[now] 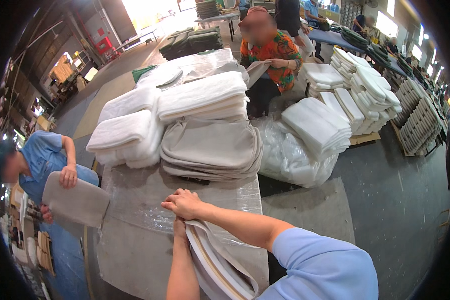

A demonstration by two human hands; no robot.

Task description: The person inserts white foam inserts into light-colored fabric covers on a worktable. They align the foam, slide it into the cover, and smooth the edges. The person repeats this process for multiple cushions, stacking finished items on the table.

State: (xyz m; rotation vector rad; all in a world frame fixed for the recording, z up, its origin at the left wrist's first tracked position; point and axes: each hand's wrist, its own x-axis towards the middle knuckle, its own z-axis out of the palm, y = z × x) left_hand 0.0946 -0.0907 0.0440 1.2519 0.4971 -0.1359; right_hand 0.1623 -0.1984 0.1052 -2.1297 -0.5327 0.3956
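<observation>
A long grey fabric cover with white and tan padding layers showing at its open edge [205, 260] lies at the near end of the grey table [130, 257], running from the lower edge of the view up to the person's hands. The bare right hand [186, 204] reaches across its far end, fingers bent and close together; whether they grip the fabric cannot be told. The bare left hand [180, 227] is at the same end, below the right, its fingers hidden.

Beyond the hands sits a stack of rounded grey fabric covers [210, 147], with thick folded white padding [202, 95] behind it. At left, a co-worker in a blue shirt [45, 155] holds a flat grey panel [77, 200]. Across the table, another in an orange patterned shirt [270, 52] handles grey cloth [257, 71].
</observation>
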